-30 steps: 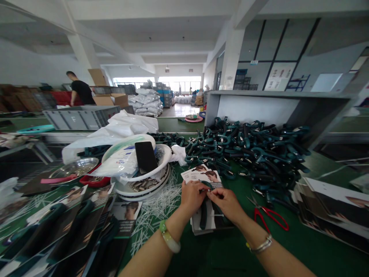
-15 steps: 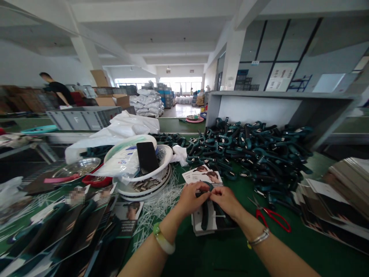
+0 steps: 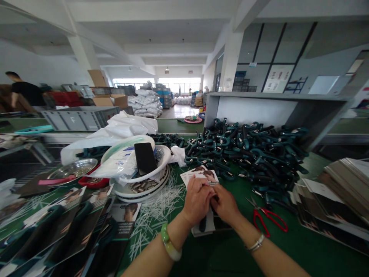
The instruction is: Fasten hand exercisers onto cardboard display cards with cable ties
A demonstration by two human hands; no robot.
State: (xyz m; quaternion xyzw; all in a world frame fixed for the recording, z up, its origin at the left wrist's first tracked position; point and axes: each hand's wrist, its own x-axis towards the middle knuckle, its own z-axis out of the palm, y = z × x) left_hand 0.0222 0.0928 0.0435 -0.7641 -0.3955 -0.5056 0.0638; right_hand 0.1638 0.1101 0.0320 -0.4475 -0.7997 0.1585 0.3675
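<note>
My left hand point(image 3: 198, 199) and my right hand point(image 3: 225, 204) meet over a stack of printed cards point(image 3: 201, 232) in front of me. The left fingers are bent over a dark green-handled tool point(image 3: 202, 224), most of which they cover; its lower handle shows below them. Close against them, the right hand is closed, its fingertips tucked under the left fingers, so what they grip is hidden. Just beyond my hands, more printed cards point(image 3: 192, 174) are fanned out. Red-handled scissors point(image 3: 269, 219) lie to the right of my right hand.
Many dark green tools point(image 3: 245, 146) are heaped ahead. White plastic ties point(image 3: 155, 209) scatter left, beside stacked bowls point(image 3: 141, 196) with a phone point(image 3: 145, 157) on top. Carded tools point(image 3: 72, 231) lie front left, card stacks point(image 3: 331, 207) right. A person point(image 3: 27, 92) stands far left.
My left hand has turned and closed over the top of the tool, hiding more of it. The right hand has drawn in beneath the left fingers. The far person appears farther left.
</note>
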